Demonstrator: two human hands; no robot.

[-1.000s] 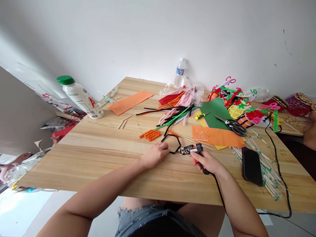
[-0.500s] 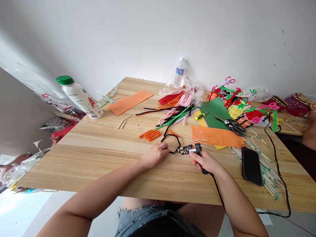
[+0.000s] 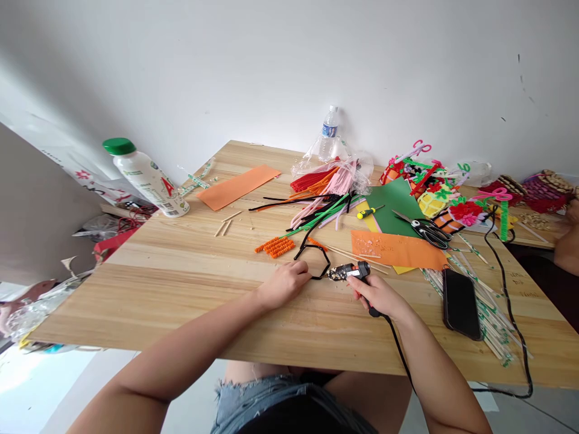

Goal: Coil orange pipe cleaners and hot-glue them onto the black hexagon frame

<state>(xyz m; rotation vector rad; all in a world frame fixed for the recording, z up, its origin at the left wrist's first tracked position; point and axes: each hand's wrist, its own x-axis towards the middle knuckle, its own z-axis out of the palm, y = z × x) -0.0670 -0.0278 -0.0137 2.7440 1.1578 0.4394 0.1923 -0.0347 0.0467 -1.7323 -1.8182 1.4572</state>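
My left hand [image 3: 288, 283] rests on the wooden table with its fingers pinched on one end of a bent black pipe cleaner [image 3: 327, 258]. That pipe cleaner forms an angular open loop on the tabletop. A black hot glue gun [image 3: 348, 272] is gripped in my right hand [image 3: 376, 295], and its nozzle points left, close by the pipe cleaner; whether it touches cannot be made out. Dried glue and crumbs coat the gun's front. Just beyond my left hand lie several coiled orange pipe cleaners [image 3: 277, 247].
Bundled pipe cleaners [image 3: 337, 181] lie in torn plastic at the back. Right of them are a screwdriver [image 3: 370, 213], scissors [image 3: 425, 232], coloured sheets [image 3: 393, 208], a phone [image 3: 461, 304] and wooden sticks [image 3: 497, 337]. A white bottle [image 3: 147, 181] stands left. Another person's arm [image 3: 569, 247] shows far right.
The glue gun's nozzle has shifted very slightly right, along the black pipe cleaner's edge. My left hand has stayed in place.
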